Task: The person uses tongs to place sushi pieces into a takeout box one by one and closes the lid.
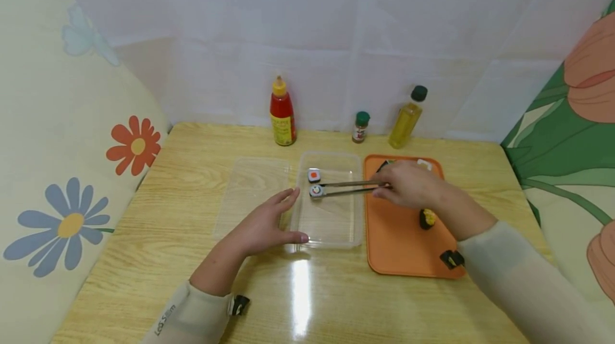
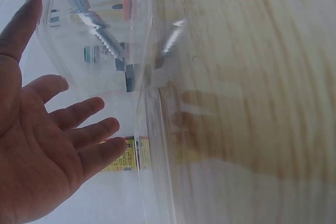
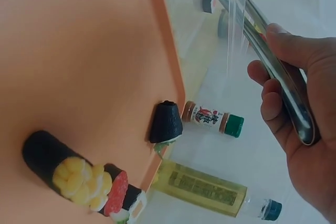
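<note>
My right hand [image 1: 405, 184] grips metal tongs [image 3: 283, 85] that reach left over a transparent plastic box [image 1: 331, 229]. At the tong tips, inside the box, is a small sushi roll [image 1: 316, 191] with a white top and mixed filling. Just behind it sits another sushi roll [image 1: 314, 175] with an orange-red centre. My left hand [image 1: 261, 226] is spread at the box's left side, its thumb by the near left corner; whether it touches is hard to tell. In the left wrist view the fingers [image 2: 86, 114] of that hand are extended and hold nothing.
Right of the box lies an orange tray [image 1: 394, 248] with a corn-topped sushi [image 1: 426, 219] and other pieces. A transparent lid [image 1: 250, 184] lies left. Behind stand a red sauce bottle [image 1: 282, 117], a spice jar [image 1: 360, 127] and an oil bottle [image 1: 405, 122].
</note>
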{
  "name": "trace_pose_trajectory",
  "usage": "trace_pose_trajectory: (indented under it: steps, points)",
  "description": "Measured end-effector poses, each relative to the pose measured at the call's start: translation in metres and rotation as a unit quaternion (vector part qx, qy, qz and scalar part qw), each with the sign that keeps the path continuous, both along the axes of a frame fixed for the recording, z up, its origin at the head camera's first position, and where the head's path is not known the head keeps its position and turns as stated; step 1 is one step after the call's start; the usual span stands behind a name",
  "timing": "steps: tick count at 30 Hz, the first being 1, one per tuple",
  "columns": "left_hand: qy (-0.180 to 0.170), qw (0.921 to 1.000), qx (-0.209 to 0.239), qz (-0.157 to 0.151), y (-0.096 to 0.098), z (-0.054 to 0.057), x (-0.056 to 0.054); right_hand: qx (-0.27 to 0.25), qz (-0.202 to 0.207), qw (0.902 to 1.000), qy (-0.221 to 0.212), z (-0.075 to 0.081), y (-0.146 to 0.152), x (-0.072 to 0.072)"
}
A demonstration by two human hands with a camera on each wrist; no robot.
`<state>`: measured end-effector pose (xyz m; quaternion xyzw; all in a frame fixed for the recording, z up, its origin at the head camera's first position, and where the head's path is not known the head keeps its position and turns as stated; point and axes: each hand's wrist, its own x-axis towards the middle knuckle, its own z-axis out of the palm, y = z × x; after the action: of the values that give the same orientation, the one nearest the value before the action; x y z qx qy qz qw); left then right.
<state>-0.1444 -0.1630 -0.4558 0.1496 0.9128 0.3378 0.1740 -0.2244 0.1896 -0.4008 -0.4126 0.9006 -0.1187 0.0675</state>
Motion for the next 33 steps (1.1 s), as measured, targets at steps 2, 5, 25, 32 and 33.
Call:
trace_pose_trajectory:
  steps: [2,5,25,32,33]
  points:
    - [0.002,1.0000,0.001,-0.001,0.000,0.000,0.000,0.009,-0.002,0.9999,-0.005,0.000,-0.003,-0.001]
    - [0.004,1.0000,0.004,-0.001,0.000,0.000,0.000,0.020,-0.003,0.9997,-0.013,0.001,-0.008,-0.002]
    - [0.009,1.0000,0.002,0.000,-0.001,-0.001,-0.001,0.023,-0.014,0.9995,-0.014,0.000,-0.016,-0.006]
    - [0.005,1.0000,0.003,-0.003,-0.001,-0.001,-0.001,0.022,-0.020,0.9994,-0.018,0.002,-0.013,-0.006]
    - [0.006,1.0000,0.004,-0.004,-0.001,-0.001,-0.001,0.020,-0.021,0.9994,-0.018,0.002,-0.013,-0.006]
